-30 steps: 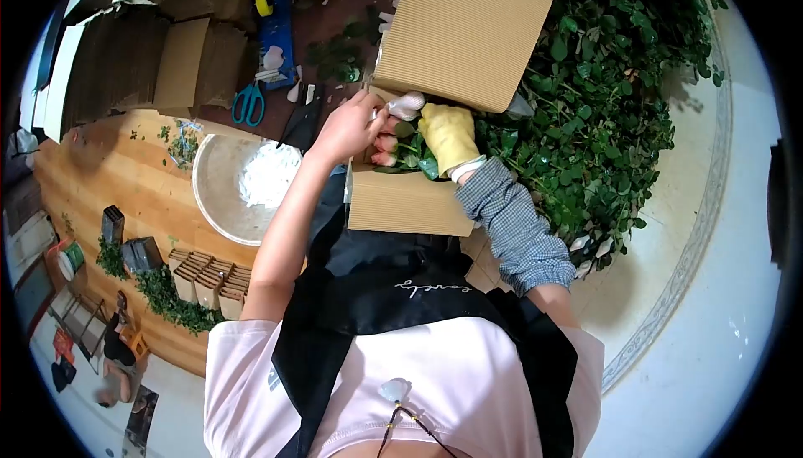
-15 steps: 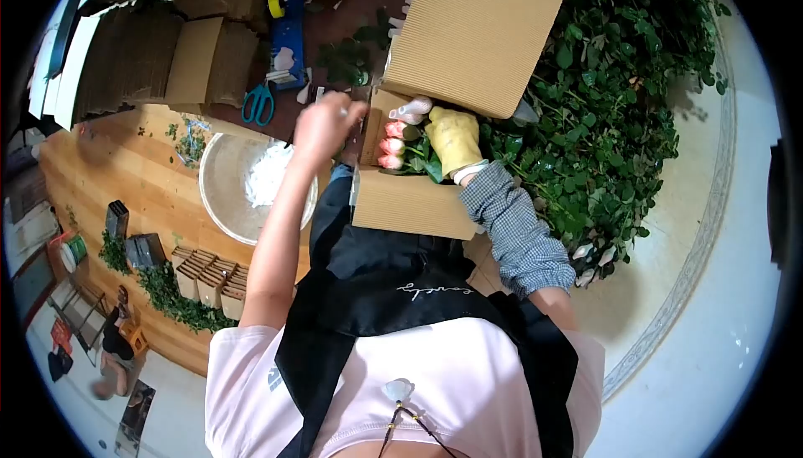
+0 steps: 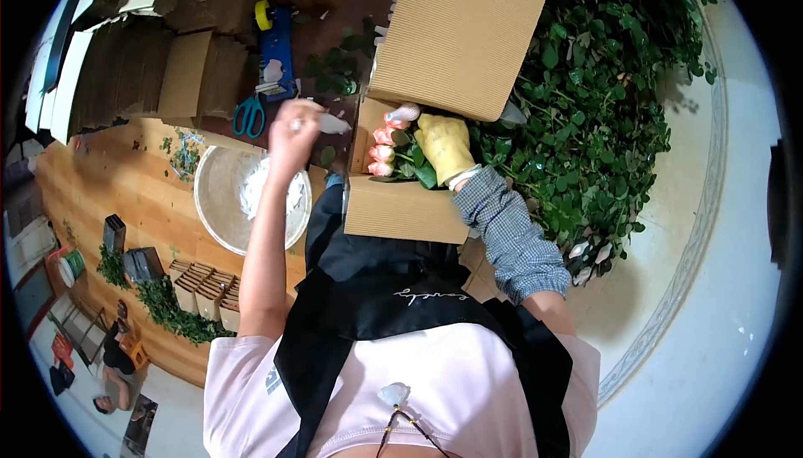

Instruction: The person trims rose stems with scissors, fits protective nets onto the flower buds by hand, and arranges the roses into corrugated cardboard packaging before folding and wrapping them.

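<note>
My right hand [image 3: 444,148], in a yellow glove, is closed around the stems of several pink-and-white roses [image 3: 382,153]. Their heads point left inside the corrugated cardboard box [image 3: 407,209]. One bud at the top of the bunch still has a whitish sleeve [image 3: 406,112] partly around it. My bare left hand [image 3: 294,133] is raised left of the box, fingers pinched on a small white bud sleeve [image 3: 334,124] that sticks out to the right and looks blurred. Green leaves show beside the glove.
A large pile of leafy rose stems [image 3: 585,115] lies to the right. At left stand a bowl [image 3: 209,199] with white pieces inside, teal scissors [image 3: 248,116], a blue tape dispenser [image 3: 277,48] and stacked cardboard [image 3: 184,73]. A person [image 3: 117,366] sits far left.
My left hand has moved left and slightly down, and a white sleeve now shows in its fingers. More of the top rose's pink shows. My right hand stays on the stems.
</note>
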The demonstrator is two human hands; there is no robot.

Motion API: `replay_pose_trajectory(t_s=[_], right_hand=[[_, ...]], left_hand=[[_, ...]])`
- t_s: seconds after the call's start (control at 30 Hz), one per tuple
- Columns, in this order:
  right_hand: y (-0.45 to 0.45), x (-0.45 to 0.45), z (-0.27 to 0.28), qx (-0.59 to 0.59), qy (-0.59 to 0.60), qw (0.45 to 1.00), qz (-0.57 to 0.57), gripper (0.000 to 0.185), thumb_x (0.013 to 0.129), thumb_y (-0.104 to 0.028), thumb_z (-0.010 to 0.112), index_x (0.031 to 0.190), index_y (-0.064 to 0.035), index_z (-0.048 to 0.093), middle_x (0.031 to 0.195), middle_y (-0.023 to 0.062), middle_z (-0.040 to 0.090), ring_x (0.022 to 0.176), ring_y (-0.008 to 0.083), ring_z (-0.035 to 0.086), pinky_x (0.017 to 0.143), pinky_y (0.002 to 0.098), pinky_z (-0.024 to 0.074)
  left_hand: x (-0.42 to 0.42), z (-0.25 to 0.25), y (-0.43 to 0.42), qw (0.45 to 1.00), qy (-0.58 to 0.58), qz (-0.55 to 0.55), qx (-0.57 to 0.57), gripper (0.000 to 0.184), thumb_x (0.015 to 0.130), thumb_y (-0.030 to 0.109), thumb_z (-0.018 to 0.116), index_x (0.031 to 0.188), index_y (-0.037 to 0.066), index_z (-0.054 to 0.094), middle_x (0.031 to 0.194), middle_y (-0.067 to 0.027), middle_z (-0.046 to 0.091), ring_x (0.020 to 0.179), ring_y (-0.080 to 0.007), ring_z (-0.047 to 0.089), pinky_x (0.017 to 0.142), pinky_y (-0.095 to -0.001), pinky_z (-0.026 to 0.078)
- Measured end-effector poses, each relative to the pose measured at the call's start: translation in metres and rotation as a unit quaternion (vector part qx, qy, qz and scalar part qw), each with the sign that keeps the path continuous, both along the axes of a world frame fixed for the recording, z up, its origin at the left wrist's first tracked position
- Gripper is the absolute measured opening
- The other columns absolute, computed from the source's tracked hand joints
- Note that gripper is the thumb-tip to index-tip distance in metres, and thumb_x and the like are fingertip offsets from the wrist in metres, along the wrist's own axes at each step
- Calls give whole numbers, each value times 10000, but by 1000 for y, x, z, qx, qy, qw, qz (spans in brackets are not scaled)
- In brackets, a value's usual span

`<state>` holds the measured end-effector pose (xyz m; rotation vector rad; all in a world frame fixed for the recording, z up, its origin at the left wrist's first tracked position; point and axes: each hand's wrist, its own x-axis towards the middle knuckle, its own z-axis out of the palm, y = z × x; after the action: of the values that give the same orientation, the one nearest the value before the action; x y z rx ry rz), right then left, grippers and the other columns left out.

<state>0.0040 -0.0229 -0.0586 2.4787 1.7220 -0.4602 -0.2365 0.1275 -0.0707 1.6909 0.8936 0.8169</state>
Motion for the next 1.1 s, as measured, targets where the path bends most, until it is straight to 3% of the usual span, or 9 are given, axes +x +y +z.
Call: replay_pose_trajectory(t_s=[0.07, 0.27, 0.47, 0.6, 0.73, 0.83, 0.93, 1.03, 1.1], right_hand=[[3, -3, -3, -45, -32, 998, 22, 240, 890, -308, 623, 833, -84, 689, 812, 99, 719, 784, 288, 700, 709, 419, 545], [4, -5, 5, -48, -49, 997, -38, 152, 868, -217, 613, 888, -97, 705, 863, 141, 723, 794, 319, 703, 715, 445, 559], [5, 7, 3, -26, 29, 994, -100, 225, 873, -255, 626, 1024, -98, 682, 909, 177, 703, 850, 371, 678, 739, 486, 551], [-8, 12, 19, 66, 90, 993, -25, 245, 889, -289, 642, 1022, -87, 681, 909, 174, 702, 836, 369, 672, 740, 476, 546], [-17, 0, 60, 116, 143, 983, -9, 244, 920, -199, 627, 1110, -57, 684, 874, 168, 702, 802, 352, 673, 733, 448, 537], [-11, -13, 78, 109, 192, 975, 36, 295, 873, -130, 657, 1161, -67, 668, 887, 169, 697, 821, 352, 667, 728, 437, 535], [-3, -22, 63, 208, 226, 942, 137, 308, 828, -95, 677, 1133, -51, 656, 981, 163, 687, 880, 355, 652, 779, 441, 518], [-5, -26, 59, 184, 191, 953, 148, 293, 836, -128, 676, 1118, -58, 640, 906, 141, 694, 858, 335, 660, 828, 451, 517], [-10, -25, 68, 90, 132, 981, 107, 250, 866, -168, 664, 1093, -66, 643, 862, 119, 701, 827, 319, 675, 783, 445, 538]], left_hand=[[19, -3, -14, 971, 98, -128, -177, 121, 903, 120, 654, 964, 17, 638, 800, -74, 654, 717, -161, 630, 680, -302, 495], [85, 26, -37, 958, 206, -194, -38, 306, 950, 339, 594, 991, 63, 719, 935, -194, 688, 845, -384, 662, 737, -433, 525], [3, 18, -33, 971, 67, 77, -215, 227, 932, 220, 639, 970, 0, 684, 755, -47, 642, 723, -86, 559, 673, -292, 491], [-149, -23, -23, 917, 314, 123, -213, 511, 877, 338, 727, 1126, -96, 623, 931, -176, 708, 848, -219, 656, 770, -371, 516], [-256, -82, -32, 897, 336, 245, -148, 911, 749, 472, 835, 1402, -36, 455, 1282, -301, 566, 1162, -354, 586, 955, -414, 485], [-197, -48, -22, 913, 326, 181, -166, 645, 853, 344, 770, 1342, -4, 532, 1263, -251, 603, 1126, -325, 615, 943, -393, 505], [-85, -11, -26, 965, 133, 9, -226, 362, 927, 192, 674, 1233, 7, 617, 945, -94, 714, 871, -135, 655, 783, -289, 520], [-4, -6, -43, 962, 136, -113, -209, 272, 944, 171, 642, 1147, -10, 657, 919, -116, 734, 819, -164, 686, 735, -300, 532], [24, 9, -50, 962, 211, -131, -113, 247, 948, 186, 605, 1111, 16, 678, 940, -192, 711, 846, -315, 702, 742, -364, 539]])
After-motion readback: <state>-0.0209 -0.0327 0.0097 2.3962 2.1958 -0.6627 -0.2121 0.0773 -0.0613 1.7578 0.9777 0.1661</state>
